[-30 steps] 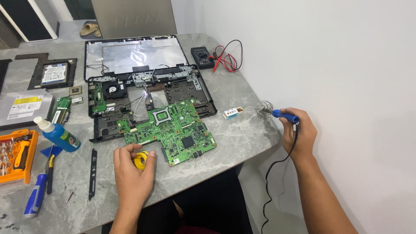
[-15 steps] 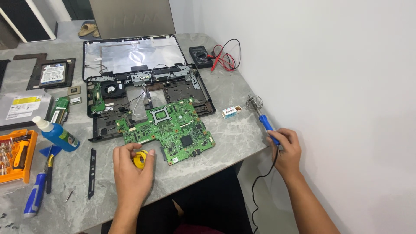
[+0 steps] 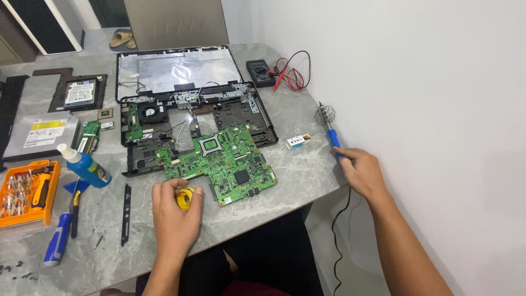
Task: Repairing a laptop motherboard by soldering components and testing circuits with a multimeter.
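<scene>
Right now the right hand [image 3: 361, 174] is clenched round the blue grip of a soldering iron [image 3: 330, 131] at the table's right edge, long axis running away from the person, tip up in its coil stand [image 3: 324, 113]; left hand [image 3: 174, 211] grasps a small yellow spool [image 3: 185, 197], probably solder, just beside the green motherboard [image 3: 222, 163]. Grey marble-look table [image 3: 296, 170] vs. a plain white wall, w/ a stripped laptop chassis [image 3: 192, 118] behind the board. Iron's tip is lost in the coil, its cord drops off the edge, and the spool is half hidden by fingers.
</scene>
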